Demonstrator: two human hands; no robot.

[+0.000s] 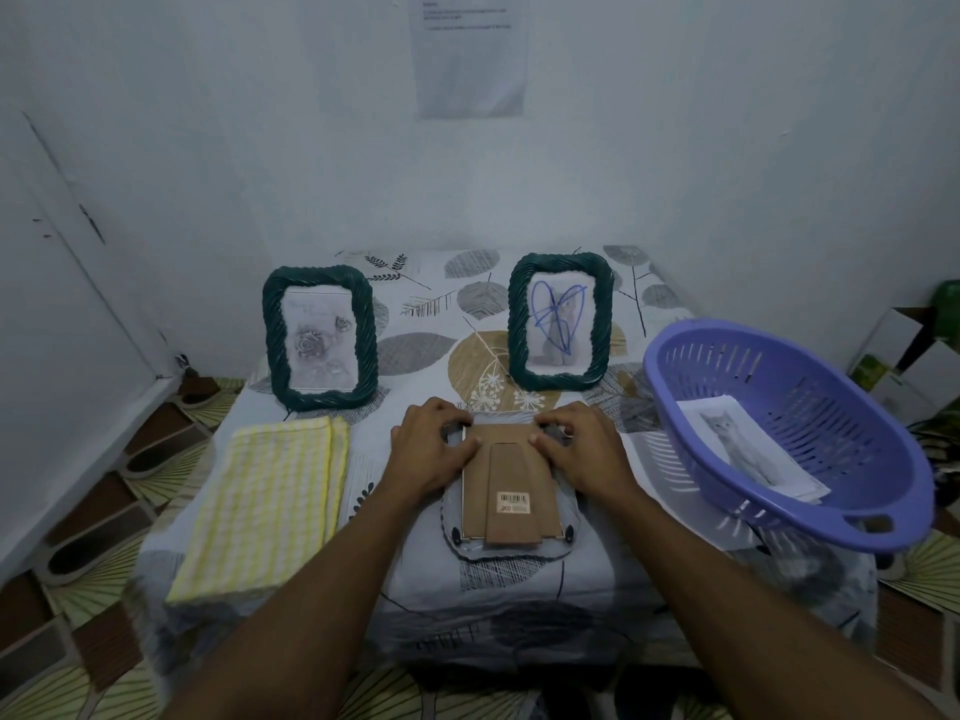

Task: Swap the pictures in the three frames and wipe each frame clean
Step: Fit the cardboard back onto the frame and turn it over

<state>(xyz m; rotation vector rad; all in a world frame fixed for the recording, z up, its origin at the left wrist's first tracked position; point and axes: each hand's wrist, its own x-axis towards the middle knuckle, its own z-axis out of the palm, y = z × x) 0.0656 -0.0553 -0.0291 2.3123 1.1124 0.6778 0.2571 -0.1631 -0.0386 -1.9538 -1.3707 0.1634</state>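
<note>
Bending over the face-down frame [453,527], lying near the middle of the table [519,595] with its brown backboard [511,462] and easel leg upward. Curling the fingers of the left hand [434,449] and right hand [582,449] over its two far corners, thumbs pressing inward against the board, holding nothing else. Probably dealing with something light yet fragile: stiff card behind, likely glass beneath, a ropy twisted rim giving good purchase. Judging the small dark turn clips [570,535] at the corners best for opening, and the side rims best for lifting, kept flat. Leaving the left standing frame [319,397] and right standing frame [561,379], both dark green and woven-looking, upright at the far side. Keeping the soft folded yellow checked cloth [265,506] near left and the perforated purple plastic basket [831,407], holding a cat print [737,444], at the right.
</note>
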